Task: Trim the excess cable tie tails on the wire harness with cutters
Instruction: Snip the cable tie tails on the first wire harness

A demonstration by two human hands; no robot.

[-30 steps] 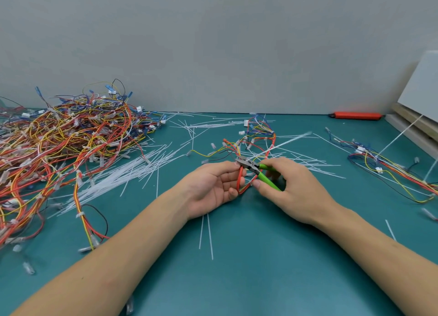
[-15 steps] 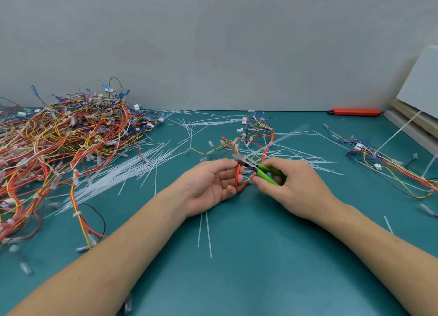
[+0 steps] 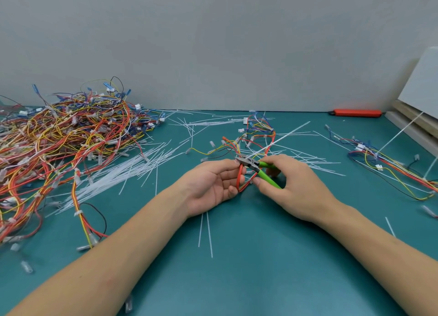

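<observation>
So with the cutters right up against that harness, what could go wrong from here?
1. The cutters have their tip right beside the red wires held by the left hand, so a slightly misplaced cut could nick insulation rather than the cable tie tail.
2. The left fingers lie close to the tip and could get pinched.
3. The long tail angles upward, so it might fly off when the right hand squeezes.
</observation>
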